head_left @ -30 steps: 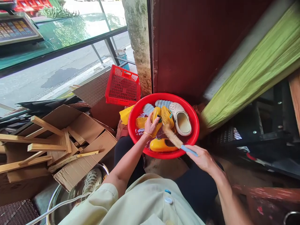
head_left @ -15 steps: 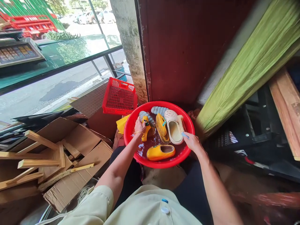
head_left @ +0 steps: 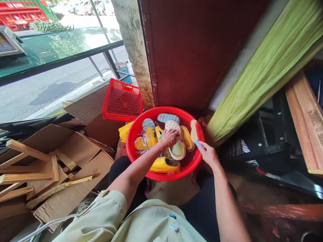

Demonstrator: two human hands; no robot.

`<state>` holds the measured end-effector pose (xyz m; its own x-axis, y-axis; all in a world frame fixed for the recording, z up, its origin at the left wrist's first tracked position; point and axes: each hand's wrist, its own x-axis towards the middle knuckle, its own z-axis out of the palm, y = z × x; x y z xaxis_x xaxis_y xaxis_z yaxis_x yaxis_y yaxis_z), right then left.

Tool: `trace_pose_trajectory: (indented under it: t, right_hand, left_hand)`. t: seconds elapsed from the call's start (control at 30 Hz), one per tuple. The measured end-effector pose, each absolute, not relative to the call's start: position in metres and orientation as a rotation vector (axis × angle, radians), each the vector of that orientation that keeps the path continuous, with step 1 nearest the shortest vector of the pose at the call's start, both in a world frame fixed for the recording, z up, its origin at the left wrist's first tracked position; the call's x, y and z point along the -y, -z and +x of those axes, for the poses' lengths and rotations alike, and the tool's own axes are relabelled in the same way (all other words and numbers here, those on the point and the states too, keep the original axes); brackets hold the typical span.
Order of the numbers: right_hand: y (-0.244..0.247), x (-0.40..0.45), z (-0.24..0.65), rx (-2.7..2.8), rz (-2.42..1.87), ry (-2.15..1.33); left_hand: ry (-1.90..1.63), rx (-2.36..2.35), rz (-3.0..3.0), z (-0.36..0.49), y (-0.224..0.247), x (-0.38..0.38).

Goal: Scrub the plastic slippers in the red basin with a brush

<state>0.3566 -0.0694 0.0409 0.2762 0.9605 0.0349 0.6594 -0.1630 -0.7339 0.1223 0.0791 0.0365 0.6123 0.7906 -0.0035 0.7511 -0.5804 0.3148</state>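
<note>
A red basin [head_left: 130,153] of water stands before me, holding several clogs and slippers. My left hand [head_left: 171,137] rests over the middle of a white clog [head_left: 178,151], fingers bent onto it. A yellow clog [head_left: 166,165] floats at the near side. Other yellow footwear lies partly under water to the left, and a yellow shoe [head_left: 187,138] is right of the white clog. Two grey-blue ridged pieces [head_left: 168,118] are at the far side. My right hand [head_left: 208,153] grips the light blue handle of a scrubbing brush [head_left: 193,130], its pale bristles beside the basin's right rim.
A red plastic crate [head_left: 122,101] stands beyond the basin to the left. Cardboard [head_left: 75,181] and a wooden stool [head_left: 42,168] lie at my left. A dark red panel [head_left: 196,53] rises behind, and a green cloth [head_left: 247,77] hangs at the right.
My left hand has let go of a yellow shoe and moved right onto the white clog. The brush has shifted right, away from that clog. The view has swung slightly.
</note>
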Motion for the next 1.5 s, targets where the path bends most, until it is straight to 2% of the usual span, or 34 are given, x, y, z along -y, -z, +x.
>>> trace_pose_trajectory:
  t: [0.2, 0.43, 0.77, 1.07, 1.23, 1.33, 1.5]
  right_hand:
    - [-0.025, 0.051, 0.345, 1.62, -2.047, -0.504]
    - [-0.024, 0.044, 0.304, 2.003, -2.376, -0.381]
    - [-0.024, 0.04, 0.292, 2.05, -2.476, -0.339]
    - [-0.034, 0.046, 0.292, 1.872, -2.245, -0.255]
    - [-0.035, 0.048, 0.287, 1.814, -2.072, -0.182]
    - [-0.033, 0.051, 0.28, 1.803, -1.956, -0.144]
    - [-0.024, 0.068, 0.264, 1.956, -1.855, -0.157]
  left_hand:
    - [-0.089, -1.321, 2.55, 0.101, -0.028, -0.074]
    - [0.236, -1.358, 2.558, 0.128, -0.016, -0.081]
    - [0.204, -1.365, 2.487, 0.127, -0.004, -0.105]
    - [-0.034, -1.393, 2.431, 0.085, -0.023, -0.102]
    - [-0.316, -1.196, 2.496, 0.048, -0.042, -0.054]
    - [-0.089, -1.084, 2.485, 0.026, -0.036, -0.01]
    - [0.248, -1.206, 2.445, 0.013, -0.007, 0.032]
